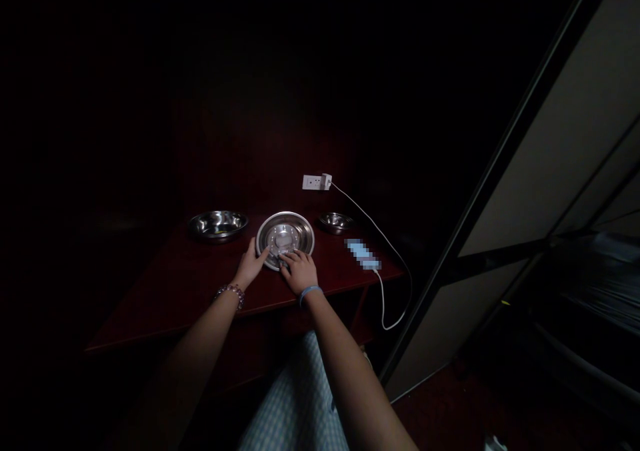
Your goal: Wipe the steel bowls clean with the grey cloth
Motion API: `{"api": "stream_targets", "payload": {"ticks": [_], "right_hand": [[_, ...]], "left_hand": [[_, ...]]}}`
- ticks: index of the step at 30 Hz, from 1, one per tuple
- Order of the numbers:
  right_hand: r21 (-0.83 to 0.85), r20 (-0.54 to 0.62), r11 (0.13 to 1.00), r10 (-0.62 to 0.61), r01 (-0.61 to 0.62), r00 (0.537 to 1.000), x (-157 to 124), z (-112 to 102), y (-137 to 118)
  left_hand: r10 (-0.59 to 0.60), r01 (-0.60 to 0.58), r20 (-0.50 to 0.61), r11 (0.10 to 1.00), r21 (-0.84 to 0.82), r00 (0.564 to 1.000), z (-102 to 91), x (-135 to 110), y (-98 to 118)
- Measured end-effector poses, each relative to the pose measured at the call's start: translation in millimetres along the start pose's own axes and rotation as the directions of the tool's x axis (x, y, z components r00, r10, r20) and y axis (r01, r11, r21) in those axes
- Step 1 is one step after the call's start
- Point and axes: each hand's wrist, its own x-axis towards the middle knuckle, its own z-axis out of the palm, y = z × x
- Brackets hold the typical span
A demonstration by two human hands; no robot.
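Note:
A shiny metal bowl (300,227) is tilted towards me over the dark red table, its inside facing me. My left hand (250,262) grips its left rim, thumb inside and fingers behind. Over the near right part of the bowl lies my right hand (299,269), with fingers fairly stretched and touching the inner surface. Whether anything small is under those fingertips is too dark to see. A pale patch shows at the bowl's bottom. To the left stands a wider metal bowl (219,227), and a smaller metal bowl (336,222) is on the right.
The dark red table (200,291) has its front edge near my forearms. A blurred-out phone-like object (363,254) lies at right, with a white cable (383,297) running to a plug in the wall socket (313,183). A pale panel with a dark frame (500,204) stands farther right.

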Motion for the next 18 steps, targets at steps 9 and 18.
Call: {"api": "stream_targets", "payload": {"ticks": [9,18], "right_hand": [[0.078,0.013,0.997,-0.022,0.021,1.000,0.2,6.1,3.2],[0.048,0.010,0.999,-0.006,0.005,1.000,-0.7,-0.7,-1.7]], "left_hand": [[0.027,-0.026,0.118,1.000,-0.010,0.993,2.8,0.8,-6.7],[-0.006,0.005,0.088,1.000,0.014,0.996,4.8,7.6,-20.8]]}}
